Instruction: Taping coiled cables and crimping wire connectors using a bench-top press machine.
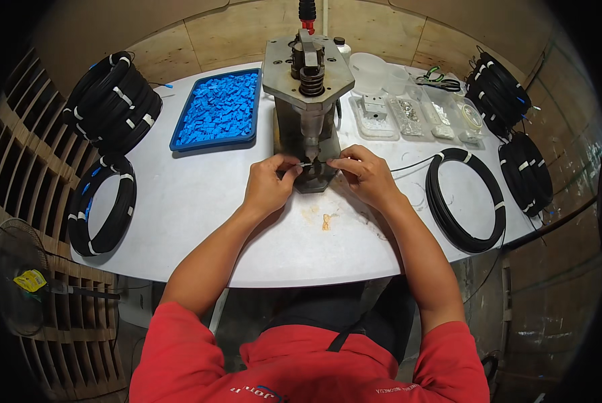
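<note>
A grey metal bench press (308,101) stands in the middle of the table, its ram pointing down at a small base. My left hand (273,180) is closed in a pinch at the left side of the ram tip. A thin silvery piece (306,164) pokes out from its fingertips, too small to tell its kind. On the other side, my right hand (367,173) pinches a black cable (412,166) close to the die. That cable runs off right to a black cable coil (465,199). The cable's end under the ram is hard to make out.
A blue tray (215,144) of small blue plastic parts lies left of the press. Cable coils (116,104) are stacked at both sides. Clear plastic boxes (408,119) of small metal parts and green-handled pliers (438,80) sit at the back right. Yellowish scraps (326,222) lie in front.
</note>
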The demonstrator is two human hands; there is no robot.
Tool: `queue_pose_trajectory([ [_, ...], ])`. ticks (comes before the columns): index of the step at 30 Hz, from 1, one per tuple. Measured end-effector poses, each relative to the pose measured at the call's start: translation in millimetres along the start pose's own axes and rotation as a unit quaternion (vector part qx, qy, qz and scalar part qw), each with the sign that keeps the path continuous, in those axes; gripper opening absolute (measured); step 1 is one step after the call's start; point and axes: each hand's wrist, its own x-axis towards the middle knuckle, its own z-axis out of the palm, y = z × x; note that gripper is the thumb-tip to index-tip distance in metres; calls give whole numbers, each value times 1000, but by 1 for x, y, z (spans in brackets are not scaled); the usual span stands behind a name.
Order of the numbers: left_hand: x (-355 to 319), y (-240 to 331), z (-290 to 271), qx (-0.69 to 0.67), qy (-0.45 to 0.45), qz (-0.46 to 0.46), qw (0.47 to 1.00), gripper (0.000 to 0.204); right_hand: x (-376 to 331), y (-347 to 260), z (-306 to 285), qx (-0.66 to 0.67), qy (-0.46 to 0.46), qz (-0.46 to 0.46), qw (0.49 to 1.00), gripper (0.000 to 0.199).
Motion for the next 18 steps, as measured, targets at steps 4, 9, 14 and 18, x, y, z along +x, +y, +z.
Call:
queue_pose_trajectory([
  [4, 0, 1, 3, -2, 9, 11, 1000, 17, -2, 1, -1, 5, 7, -2, 1000, 41],
  [9, 0, 0, 3, -1, 14, 12, 1000, 17, -1, 1, -2, 5, 1, -4, 1000, 41],
  [14, 0, 4, 3, 9, 15, 24, 1000, 17, -2, 4, -1, 13, 0, 3, 1000, 41],
  [18, 0, 2, 3, 9, 11, 12, 1000, 20, -3, 5, 0, 15, -3, 2, 1000, 41],
])
